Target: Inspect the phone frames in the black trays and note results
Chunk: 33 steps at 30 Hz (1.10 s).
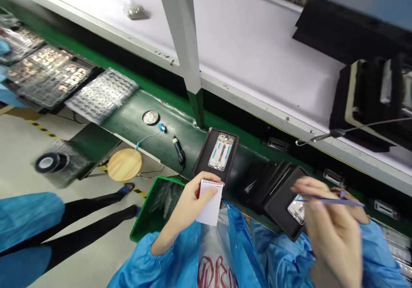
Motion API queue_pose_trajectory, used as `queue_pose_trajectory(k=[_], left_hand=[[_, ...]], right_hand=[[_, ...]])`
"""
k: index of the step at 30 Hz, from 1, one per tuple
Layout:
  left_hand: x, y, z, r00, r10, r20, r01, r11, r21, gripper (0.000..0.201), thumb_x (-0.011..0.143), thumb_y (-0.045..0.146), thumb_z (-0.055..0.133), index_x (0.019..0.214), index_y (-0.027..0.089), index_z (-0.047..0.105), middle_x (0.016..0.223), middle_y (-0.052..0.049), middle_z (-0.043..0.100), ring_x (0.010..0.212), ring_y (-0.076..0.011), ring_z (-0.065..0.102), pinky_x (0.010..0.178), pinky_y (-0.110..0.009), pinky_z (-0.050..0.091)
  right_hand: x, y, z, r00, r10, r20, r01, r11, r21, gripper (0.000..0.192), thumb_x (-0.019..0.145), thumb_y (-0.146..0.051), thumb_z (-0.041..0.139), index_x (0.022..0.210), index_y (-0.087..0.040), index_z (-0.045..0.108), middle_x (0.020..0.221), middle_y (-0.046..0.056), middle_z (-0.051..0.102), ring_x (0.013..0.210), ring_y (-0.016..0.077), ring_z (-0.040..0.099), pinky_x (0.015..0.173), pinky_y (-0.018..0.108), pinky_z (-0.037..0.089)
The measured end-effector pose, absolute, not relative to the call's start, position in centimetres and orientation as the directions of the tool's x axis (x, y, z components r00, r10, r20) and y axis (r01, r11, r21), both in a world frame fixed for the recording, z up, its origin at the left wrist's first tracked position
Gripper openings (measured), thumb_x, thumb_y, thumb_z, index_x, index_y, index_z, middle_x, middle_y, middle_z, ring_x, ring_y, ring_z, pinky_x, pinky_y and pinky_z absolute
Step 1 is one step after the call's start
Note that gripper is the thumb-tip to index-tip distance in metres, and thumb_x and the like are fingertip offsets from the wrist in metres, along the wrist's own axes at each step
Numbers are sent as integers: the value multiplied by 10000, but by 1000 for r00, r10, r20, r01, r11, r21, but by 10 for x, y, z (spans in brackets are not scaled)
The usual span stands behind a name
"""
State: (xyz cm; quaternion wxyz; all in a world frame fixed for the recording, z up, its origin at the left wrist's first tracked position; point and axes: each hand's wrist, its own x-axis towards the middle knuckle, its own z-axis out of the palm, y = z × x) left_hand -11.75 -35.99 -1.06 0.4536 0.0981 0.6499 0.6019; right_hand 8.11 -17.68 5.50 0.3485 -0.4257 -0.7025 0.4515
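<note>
My left hand grips a small spiral-bound notepad with a blank white page up and the thumb lying across it. Just beyond it, a phone frame with blue strips lies on a black foam tray on the bench. To the right, my right hand is raised and slightly blurred, its fingers closed round a slim purple pen. Behind that hand, another phone frame rests on a black tray, partly hidden by my fingers.
A co-worker's hand and blue sleeve are close on the right. An electric screwdriver, a dish of small parts and a clear tray occupy the green bench. Below stand a green bin and wooden stool. A hook hangs at right.
</note>
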Motion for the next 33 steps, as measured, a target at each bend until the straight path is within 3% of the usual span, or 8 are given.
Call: queue_pose_trajectory(k=[3, 8, 12, 17, 20, 25, 30, 33], left_hand=[[-115, -362, -13, -566, 694, -445, -389, 251, 886, 301, 884, 471, 808, 1047, 218, 789, 1059, -76, 863, 785, -199, 771, 664, -272, 608], [-114, -363, -10, -564, 691, -452, -388, 261, 884, 267, 878, 453, 801, 988, 211, 783, 815, -23, 799, 656, -181, 728, 564, -241, 549], [-116, -361, -4, -568, 684, -457, -415, 241, 877, 240, 852, 434, 826, 918, 208, 779, 741, -13, 781, 595, -171, 702, 500, -219, 489], [-117, -360, -3, -572, 678, -462, -430, 232, 872, 252, 823, 437, 852, 824, 207, 749, 680, -7, 752, 550, -157, 650, 489, -219, 456], [-117, -359, -3, -581, 668, -465, -423, 241, 874, 244, 804, 429, 841, 795, 206, 740, 650, 3, 726, 529, -146, 618, 482, -218, 441], [-119, -357, -2, -610, 658, -441, -387, 239, 891, 223, 804, 412, 808, 762, 212, 718, 633, 18, 693, 526, -140, 592, 470, -218, 423], [-118, -356, -2, -634, 658, -406, -376, 197, 906, 185, 823, 379, 785, 772, 208, 736, 640, 24, 706, 523, -130, 593, 474, -210, 412], [-117, -357, -3, -655, 650, -386, -351, 191, 917, 177, 839, 371, 785, 785, 207, 748, 661, 17, 727, 544, -133, 619, 496, -208, 442]], right_hand=[[51, -192, 34, -604, 796, 41, 147, 162, -976, 244, 984, -556, 880, 1030, -324, 937, 1024, 87, 799, 949, 252, 765, 749, 382, 609], [21, -208, 20, -615, 789, 6, -100, -70, -993, 242, 997, -535, 876, 1076, -314, 935, 771, 22, 756, 568, 145, 654, 414, 235, 461], [11, -221, 11, -602, 794, -81, -92, -170, -981, 311, 994, -526, 877, 917, -224, 879, 755, 43, 817, 506, 168, 735, 349, 208, 479], [6, -226, 2, -597, 788, -151, -38, -216, -976, 386, 1025, -582, 816, 953, -203, 797, 794, 57, 849, 487, 168, 741, 323, 192, 458], [5, -226, 0, -603, 782, -157, -49, -232, -971, 350, 1041, -571, 804, 1031, -221, 803, 907, 75, 889, 625, 197, 829, 408, 211, 578], [8, -227, -2, -642, 718, -268, 4, -346, -938, 350, 990, -560, 878, 1154, -253, 836, 1068, 84, 911, 870, 226, 903, 758, 308, 758], [9, -229, 2, -664, 694, -278, 16, -358, -933, 329, 878, -480, 1002, 1072, -247, 876, 1048, 89, 922, 890, 245, 914, 778, 300, 759], [9, -234, 7, -632, 750, -197, 27, -233, -972, 225, 923, -427, 971, 1015, -244, 878, 1008, 76, 922, 886, 261, 918, 792, 332, 777]])
